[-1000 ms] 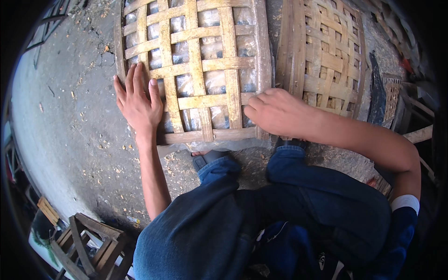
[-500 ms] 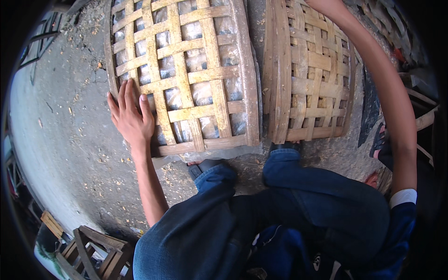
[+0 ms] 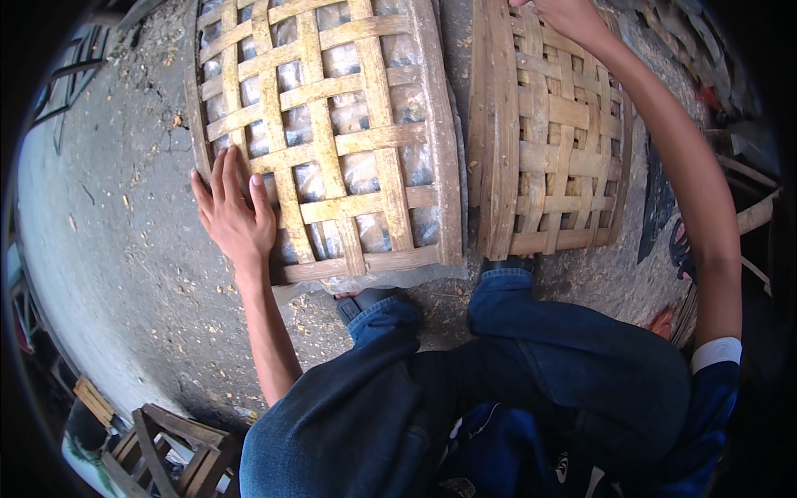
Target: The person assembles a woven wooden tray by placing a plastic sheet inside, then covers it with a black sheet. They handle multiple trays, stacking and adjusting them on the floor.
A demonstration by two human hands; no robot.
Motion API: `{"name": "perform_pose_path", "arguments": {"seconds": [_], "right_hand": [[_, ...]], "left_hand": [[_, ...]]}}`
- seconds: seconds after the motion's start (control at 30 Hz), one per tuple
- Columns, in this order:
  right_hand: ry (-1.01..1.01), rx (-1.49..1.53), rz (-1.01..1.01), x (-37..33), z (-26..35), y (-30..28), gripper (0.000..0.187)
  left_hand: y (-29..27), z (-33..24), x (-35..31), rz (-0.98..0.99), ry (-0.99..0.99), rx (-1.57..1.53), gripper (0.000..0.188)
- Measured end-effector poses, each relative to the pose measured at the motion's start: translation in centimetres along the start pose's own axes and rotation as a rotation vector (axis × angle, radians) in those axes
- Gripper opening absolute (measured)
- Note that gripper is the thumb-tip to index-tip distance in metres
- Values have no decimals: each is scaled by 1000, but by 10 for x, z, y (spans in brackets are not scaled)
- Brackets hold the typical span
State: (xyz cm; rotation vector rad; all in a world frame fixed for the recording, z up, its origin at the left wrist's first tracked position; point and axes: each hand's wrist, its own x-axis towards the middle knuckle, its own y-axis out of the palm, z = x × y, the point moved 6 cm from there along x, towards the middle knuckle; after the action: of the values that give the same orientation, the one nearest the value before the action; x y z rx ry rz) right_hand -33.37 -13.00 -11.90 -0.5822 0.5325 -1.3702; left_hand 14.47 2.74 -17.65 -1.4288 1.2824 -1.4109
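A wide woven bamboo tray (image 3: 339,141), its slats yellowish and its rim brown, lies before me on the left. Through its gaps shows clear plastic over dark and pale contents I cannot make out. My left hand (image 3: 237,212) rests flat on its left rim, fingers apart, thumb over the lattice. To the right is a second woven bamboo piece (image 3: 569,124) with layered slats along its left side. My right hand (image 3: 564,15) is above its far end, partly cut off by the upper edge of the picture. Its fingers look bent together; what they hold, if anything, is hidden.
Both woven pieces lie on a rough concrete floor (image 3: 141,207) scattered with crumbs. My feet, in dark sandals (image 3: 357,303), stand right at their near edges. A wooden frame (image 3: 170,448) is at the lower left. A strapped sandal (image 3: 682,251) shows on the right beneath my arm.
My right hand has come slightly left and nearer, so more of it shows. My left hand stays on the rim. The sandal at the right has shifted a little.
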Motion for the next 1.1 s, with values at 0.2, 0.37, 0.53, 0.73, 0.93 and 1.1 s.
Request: {"name": "perform_pose_path", "arguments": {"seconds": [0.2, 0.37, 0.53, 0.73, 0.93, 1.1], "right_hand": [[-264, -364, 19, -14, 39, 11, 42], [-792, -638, 139, -54, 90, 86, 51], [-845, -955, 369, -54, 45, 107, 64], [-175, -963, -77, 36, 10, -45, 77], [-547, -994, 364, -43, 74, 111, 66], [-898, -943, 454, -57, 50, 134, 75]], "left_hand": [[0, -4, 1, 1, 13, 9, 49], [-1, -2, 0, 5, 8, 8, 49], [2, 0, 0, 17, -8, -25, 50], [4, -7, 6, 22, 6, -31, 51], [-4, 2, -6, 39, -22, 16, 51], [-2, 1, -5, 39, -19, 2, 50]]}}
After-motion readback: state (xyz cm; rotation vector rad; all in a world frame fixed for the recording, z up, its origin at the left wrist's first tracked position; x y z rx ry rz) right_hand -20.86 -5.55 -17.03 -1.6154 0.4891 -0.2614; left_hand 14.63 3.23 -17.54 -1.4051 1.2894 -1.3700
